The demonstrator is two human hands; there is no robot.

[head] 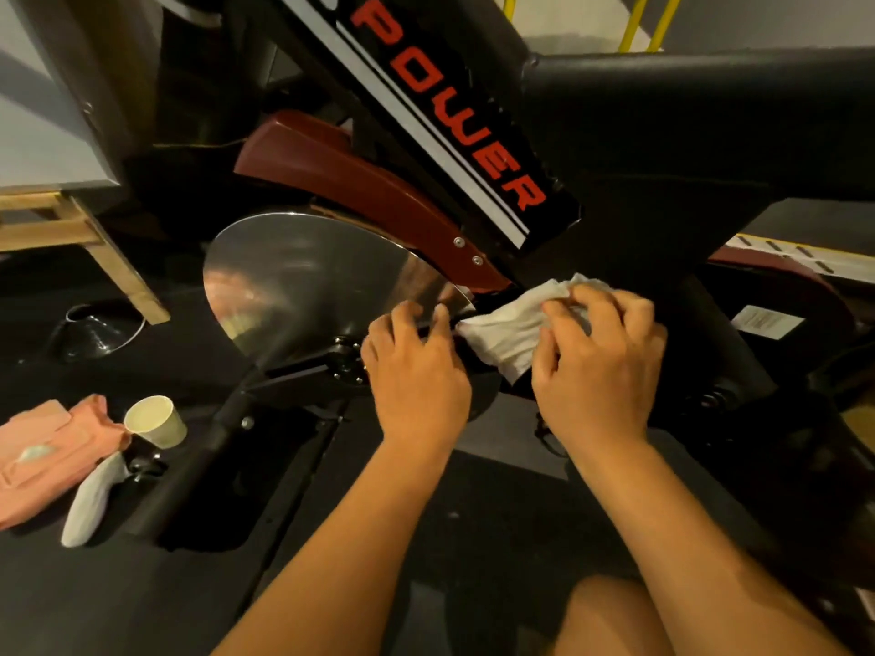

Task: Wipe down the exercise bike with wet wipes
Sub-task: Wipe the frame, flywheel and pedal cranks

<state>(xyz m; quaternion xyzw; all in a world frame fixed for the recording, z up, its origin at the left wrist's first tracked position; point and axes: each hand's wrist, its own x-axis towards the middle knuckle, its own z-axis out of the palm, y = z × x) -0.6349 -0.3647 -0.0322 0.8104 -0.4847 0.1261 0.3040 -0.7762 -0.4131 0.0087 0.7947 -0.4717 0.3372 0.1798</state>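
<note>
The exercise bike (615,149) fills the view, with a black frame marked POWER in red, a dark red guard (360,191) and a shiny silver flywheel (303,281). A crumpled white wet wipe (509,324) lies against the black frame just right of the flywheel's edge. My right hand (601,366) grips the wipe with curled fingers. My left hand (416,371) pinches the wipe's left corner, close to the flywheel rim and above the crank arm (303,371).
On the dark floor at the left lie a pink wipes packet (47,452), a paper cup (156,421) on its side and a used white wipe (92,501). A wooden frame leg (118,272) stands at the far left, with a dark bag (94,329) beside it.
</note>
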